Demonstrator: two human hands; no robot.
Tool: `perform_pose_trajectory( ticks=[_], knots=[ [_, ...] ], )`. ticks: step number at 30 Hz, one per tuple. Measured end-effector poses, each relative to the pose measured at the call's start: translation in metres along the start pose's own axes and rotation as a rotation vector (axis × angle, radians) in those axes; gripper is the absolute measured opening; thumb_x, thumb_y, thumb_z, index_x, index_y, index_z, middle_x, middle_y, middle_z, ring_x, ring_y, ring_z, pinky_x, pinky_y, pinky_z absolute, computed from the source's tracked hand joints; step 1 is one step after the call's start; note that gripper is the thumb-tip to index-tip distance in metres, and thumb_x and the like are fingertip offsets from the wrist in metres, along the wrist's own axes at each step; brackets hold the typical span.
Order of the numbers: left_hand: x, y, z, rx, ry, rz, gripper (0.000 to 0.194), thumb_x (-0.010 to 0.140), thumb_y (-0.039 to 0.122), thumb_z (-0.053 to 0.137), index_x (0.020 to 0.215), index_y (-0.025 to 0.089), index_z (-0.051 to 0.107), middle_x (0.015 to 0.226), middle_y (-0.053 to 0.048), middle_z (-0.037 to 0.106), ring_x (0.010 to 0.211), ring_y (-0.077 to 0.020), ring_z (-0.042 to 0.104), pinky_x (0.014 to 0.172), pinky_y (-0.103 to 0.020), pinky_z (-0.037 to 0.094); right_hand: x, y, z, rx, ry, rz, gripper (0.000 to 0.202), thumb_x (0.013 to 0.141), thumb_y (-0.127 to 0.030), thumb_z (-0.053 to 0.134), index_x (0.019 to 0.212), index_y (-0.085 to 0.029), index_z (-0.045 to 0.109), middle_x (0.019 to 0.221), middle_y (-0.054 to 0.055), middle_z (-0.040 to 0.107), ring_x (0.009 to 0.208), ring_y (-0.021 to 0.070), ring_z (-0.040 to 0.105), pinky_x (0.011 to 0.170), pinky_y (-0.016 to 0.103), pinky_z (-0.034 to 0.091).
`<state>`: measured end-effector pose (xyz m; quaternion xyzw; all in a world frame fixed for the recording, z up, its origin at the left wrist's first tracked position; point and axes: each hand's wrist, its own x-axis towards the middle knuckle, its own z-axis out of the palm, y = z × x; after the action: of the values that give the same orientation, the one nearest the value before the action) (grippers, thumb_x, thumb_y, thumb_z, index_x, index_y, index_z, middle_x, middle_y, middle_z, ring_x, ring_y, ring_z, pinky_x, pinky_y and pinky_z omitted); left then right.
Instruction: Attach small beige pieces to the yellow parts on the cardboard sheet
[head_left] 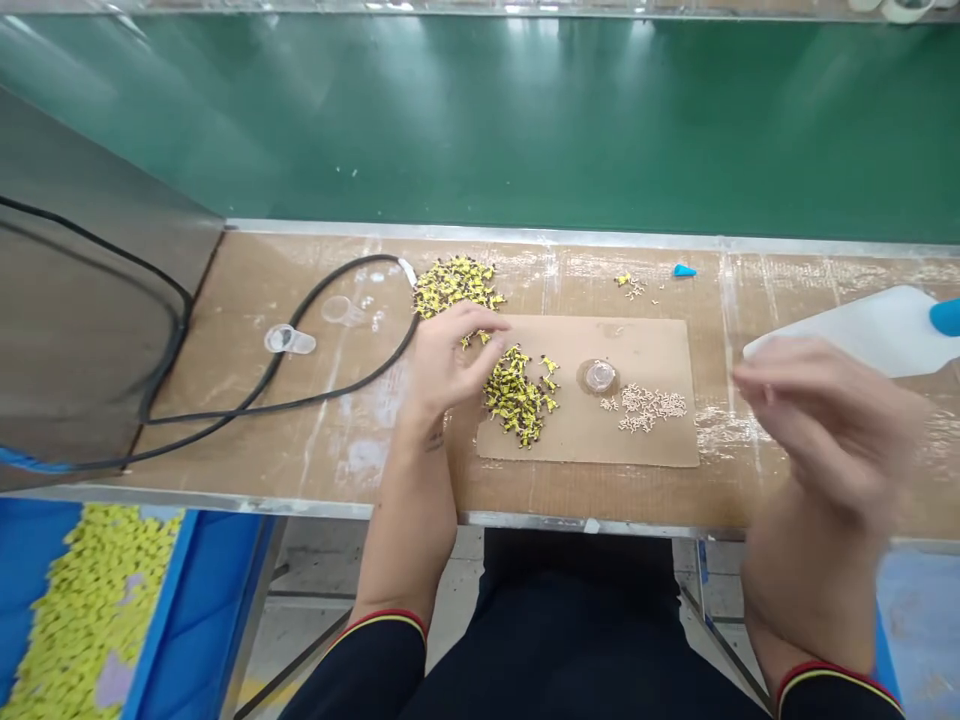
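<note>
My left hand (452, 362) is over the left edge of a cardboard sheet (570, 440). Its thumb and forefinger curve toward each other with a gap between them, and nothing shows in it. Beside its fingertips lies a pile of small yellow and black figures (517, 395); a larger heap of the same figures (457, 283) sits just behind. My right hand (832, 425), smeared by motion, is raised at the right with thumb and fingers pinched. Whatever the pinch may hold is too small to name. Between the hands, the sheet carries a small clear round dish (601, 375) and tiny pale pink pieces (651, 406).
A white bottle with a blue cap (862, 330) lies at the right. A blue cone-shaped tip (684, 271) rests near the back edge. Black cable (330, 395) loops at the left, by a clear plastic scoop-like piece (291, 340). Below left is a blue bin (202, 590) of yellow pieces.
</note>
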<state>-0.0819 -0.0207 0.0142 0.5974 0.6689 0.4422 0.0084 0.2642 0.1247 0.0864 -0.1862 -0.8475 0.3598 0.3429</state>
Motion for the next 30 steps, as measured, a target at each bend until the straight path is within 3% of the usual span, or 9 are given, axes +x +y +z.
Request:
perform_pose_trajectory(
  ticks=[2, 4, 6, 9, 13, 20, 25, 30],
  knots=[
    [0.0, 0.009, 0.006, 0.018, -0.22, 0.029, 0.018, 0.09, 0.025, 0.063, 0.102, 0.018, 0.074, 0.102, -0.007, 0.074, 0.097, -0.0221, 0.069, 0.09, -0.039, 0.054, 0.032, 0.038, 0.025, -0.113, -0.033, 0.01, 0.018, 0.095, -0.021, 0.064, 0.104, -0.029, 0.078, 0.087, 0.003, 0.071, 0.069, 0.0168, 0.064, 0.058, 0.033, 0.05],
    [-0.001, 0.015, 0.016, 0.048, -0.38, 0.042, 0.025, 0.091, 0.024, 0.062, 0.112, 0.018, 0.074, 0.111, -0.009, 0.072, 0.106, -0.0249, 0.066, 0.097, -0.044, 0.051, 0.04, 0.066, 0.041, -0.228, -0.111, 0.039, 0.015, 0.096, -0.022, 0.064, 0.097, -0.025, 0.078, 0.084, 0.003, 0.071, 0.066, 0.0157, 0.063, 0.056, 0.032, 0.048],
    [-0.003, 0.018, 0.026, 0.109, -0.482, 0.03, 0.028, 0.094, 0.021, 0.059, 0.117, 0.019, 0.073, 0.116, -0.01, 0.07, 0.11, -0.0269, 0.064, 0.098, -0.046, 0.048, 0.034, 0.08, 0.047, -0.272, -0.238, 0.076, 0.015, 0.096, -0.024, 0.063, 0.097, -0.024, 0.078, 0.087, 0.005, 0.074, 0.073, 0.0176, 0.067, 0.062, 0.033, 0.051],
    [-0.006, 0.019, 0.036, 0.2, -0.548, -0.001, 0.027, 0.098, 0.021, 0.053, 0.114, 0.021, 0.075, 0.116, -0.01, 0.069, 0.11, -0.0285, 0.062, 0.095, -0.046, 0.044, 0.023, 0.084, 0.046, -0.297, -0.413, 0.124, 0.017, 0.098, -0.028, 0.062, 0.099, -0.024, 0.078, 0.094, 0.005, 0.076, 0.08, 0.0208, 0.071, 0.069, 0.037, 0.054],
    [-0.005, 0.017, 0.038, 0.193, -0.549, -0.036, 0.022, 0.101, 0.025, 0.053, 0.102, 0.02, 0.075, 0.109, -0.009, 0.069, 0.108, -0.0273, 0.06, 0.094, -0.044, 0.042, 0.022, 0.081, 0.048, -0.337, -0.534, 0.176, 0.02, 0.1, -0.029, 0.059, 0.106, -0.025, 0.078, 0.101, 0.006, 0.076, 0.091, 0.0237, 0.072, 0.076, 0.04, 0.056],
    [-0.005, 0.015, 0.039, 0.168, -0.577, -0.067, 0.017, 0.1, 0.02, 0.051, 0.091, 0.018, 0.066, 0.099, -0.008, 0.069, 0.098, -0.0249, 0.061, 0.09, -0.04, 0.042, 0.024, 0.077, 0.064, -0.42, -0.51, 0.151, 0.018, 0.101, -0.03, 0.06, 0.104, -0.026, 0.078, 0.103, 0.004, 0.077, 0.091, 0.0222, 0.072, 0.073, 0.036, 0.052],
    [-0.004, 0.02, 0.038, 0.126, -0.384, -0.012, 0.018, 0.102, 0.018, 0.046, 0.094, 0.018, 0.063, 0.089, -0.004, 0.07, 0.088, -0.0206, 0.063, 0.083, -0.036, 0.044, 0.026, 0.075, 0.069, -0.478, -0.551, 0.168, 0.014, 0.098, -0.023, 0.063, 0.091, -0.026, 0.076, 0.099, 0.002, 0.078, 0.092, 0.0214, 0.07, 0.067, 0.032, 0.047],
    [-0.003, 0.028, 0.036, 0.028, -0.142, 0.013, 0.013, 0.099, 0.018, 0.055, 0.093, 0.018, 0.066, 0.084, -0.002, 0.07, 0.081, -0.0161, 0.065, 0.076, -0.03, 0.049, 0.028, 0.071, 0.072, -0.556, -0.595, 0.179, 0.017, 0.098, -0.021, 0.056, 0.087, -0.023, 0.069, 0.098, 0.004, 0.074, 0.09, 0.0213, 0.067, 0.063, 0.031, 0.041]
  ],
)
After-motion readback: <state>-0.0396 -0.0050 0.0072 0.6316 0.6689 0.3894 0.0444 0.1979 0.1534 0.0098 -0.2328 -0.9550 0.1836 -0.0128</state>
